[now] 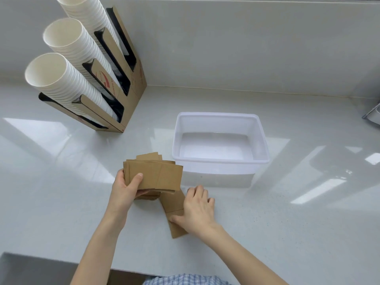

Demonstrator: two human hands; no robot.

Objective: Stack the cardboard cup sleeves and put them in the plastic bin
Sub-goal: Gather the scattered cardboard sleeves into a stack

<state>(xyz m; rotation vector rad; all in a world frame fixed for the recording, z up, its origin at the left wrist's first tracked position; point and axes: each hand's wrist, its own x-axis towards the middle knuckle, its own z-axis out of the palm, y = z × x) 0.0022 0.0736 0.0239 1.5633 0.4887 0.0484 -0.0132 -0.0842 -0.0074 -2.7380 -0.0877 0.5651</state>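
Left hand (125,187) is gripping a fanned bunch of brown cardboard sleeves (156,174), too overlapped to count, thumb on top, right beside the one clear plastic bin (221,161). Right hand (198,210) is pressing one more sleeve (174,204) flat on the counter (287,223), fingers spread, not gripping. Three white cup stacks (65,79) are sitting in a cardboard holder (131,93).

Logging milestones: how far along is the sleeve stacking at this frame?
Done: most sleeves are gathered into a stack of sleeves, gripped by the left hand above the counter.
In hand: the right hand presses on a loose sleeve lying flat on the counter, apparently to add it.
Left: the plastic bin is empty; nothing has gone in yet.
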